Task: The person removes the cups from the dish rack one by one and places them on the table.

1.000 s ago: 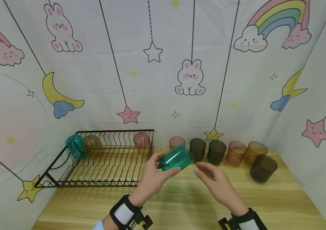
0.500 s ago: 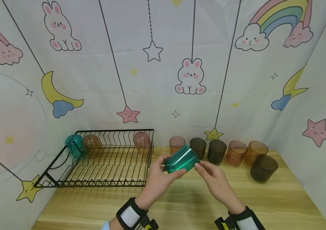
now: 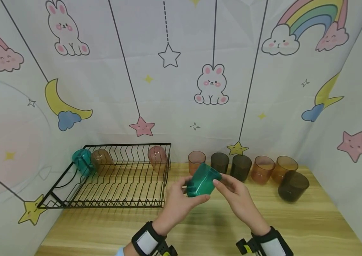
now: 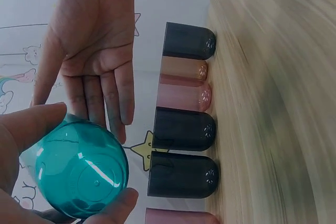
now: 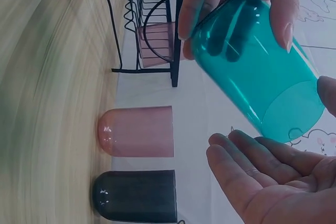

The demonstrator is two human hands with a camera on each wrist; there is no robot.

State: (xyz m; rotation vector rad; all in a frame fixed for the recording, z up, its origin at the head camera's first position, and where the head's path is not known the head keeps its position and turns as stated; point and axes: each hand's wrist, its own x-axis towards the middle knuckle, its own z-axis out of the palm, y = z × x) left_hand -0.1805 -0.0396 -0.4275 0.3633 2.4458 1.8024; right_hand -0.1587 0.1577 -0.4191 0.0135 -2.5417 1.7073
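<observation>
A clear teal cup (image 3: 201,182) is held in the air above the table, tilted with its mouth toward the upper right. My left hand (image 3: 181,201) grips it near the rounded base, thumb in front and fingers around the far side. At the rim, my right hand (image 3: 241,201) pinches the cup between its thumb and fingers. The left wrist view has the cup's bottom (image 4: 86,174) facing the camera. In the right wrist view the right fingers (image 5: 262,169) reach under the rim, and the thumb lies against the edge.
A black wire dish rack (image 3: 120,204) stands at left, with a teal cup (image 3: 82,161), a brown cup (image 3: 102,160) and a pink cup (image 3: 157,158) upside down in it. Along the back right stand several pink, dark and amber cups (image 3: 284,169). One dark cup (image 3: 292,186) stands nearer.
My right hand has come in to the cup's rim and taken hold of it. The cup moved slightly right and turned more upright; the left hand kept its grip.
</observation>
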